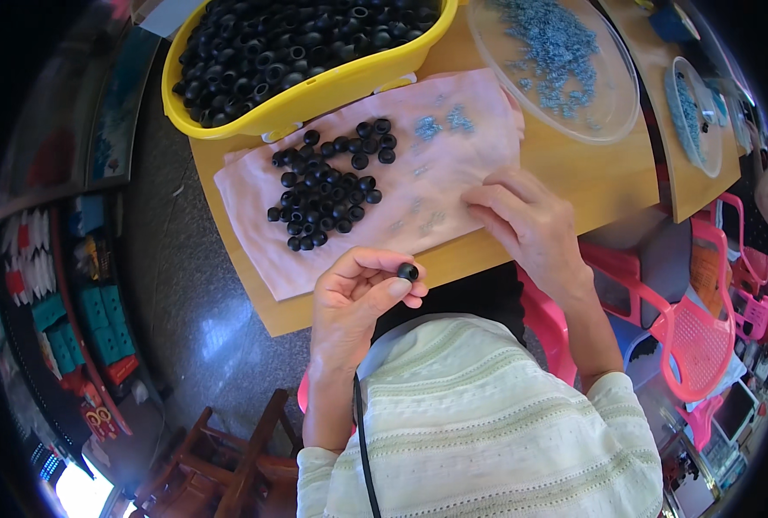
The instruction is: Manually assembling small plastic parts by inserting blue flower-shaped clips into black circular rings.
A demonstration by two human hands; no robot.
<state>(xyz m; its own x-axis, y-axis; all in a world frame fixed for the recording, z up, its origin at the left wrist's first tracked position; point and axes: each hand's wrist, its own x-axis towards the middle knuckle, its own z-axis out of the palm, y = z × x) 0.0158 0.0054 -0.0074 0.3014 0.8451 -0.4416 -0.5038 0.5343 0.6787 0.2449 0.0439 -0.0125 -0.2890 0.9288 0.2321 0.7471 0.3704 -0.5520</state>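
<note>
My left hand point(358, 289) is closed around a small black hollow bead point(408, 272), pinched between thumb and fingers just off the table's front edge. The bead's round opening shows. Over the right side of a pink cloth point(263, 259), my right hand point(531, 229) has its thumb and fingertips drawn together; what they hold, if anything, is too small to make out. Beside those fingertips lie scattered pale, tiny pieces point(431, 221). A loose heap of similar black beads point(319, 198) covers the cloth's left half. Small blue pieces point(428, 129) sit near its far edge.
Behind the cloth stands a yellow tub point(323, 91) full of black beads. A clear round tray point(613, 116) with many blue pieces is at the far right. Another clear tray point(710, 155) rests on the adjoining table. Pink chairs point(691, 345) stand to the right, a wooden stool point(237, 462) lower left.
</note>
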